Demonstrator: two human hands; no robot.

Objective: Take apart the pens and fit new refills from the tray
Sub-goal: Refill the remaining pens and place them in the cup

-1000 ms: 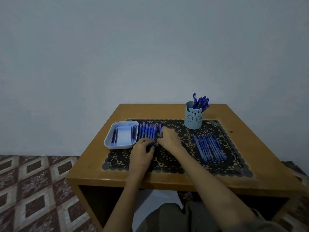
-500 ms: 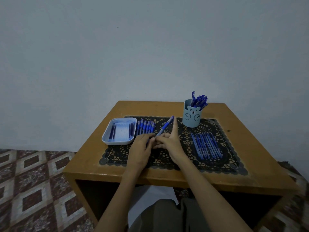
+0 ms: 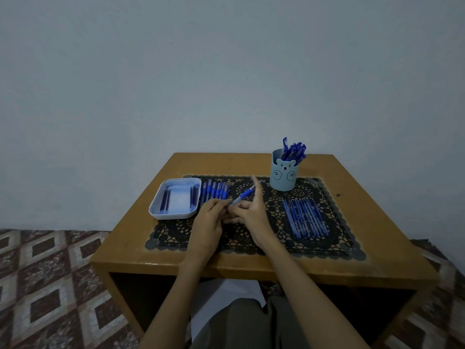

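Your left hand (image 3: 210, 217) pinches the near end of a pen (image 3: 243, 195) with a pale barrel and blue grip. Your right hand (image 3: 251, 215) holds it too, forefinger straight. The pen slants above the lace mat (image 3: 176, 230), between the refill tray (image 3: 161, 213) and the bear-faced cup (image 3: 284, 177).

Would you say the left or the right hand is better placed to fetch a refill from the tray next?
Left, probably: the left hand sits just beside the tray, while the right hand holds the pen farther away and would have to cross over the left.
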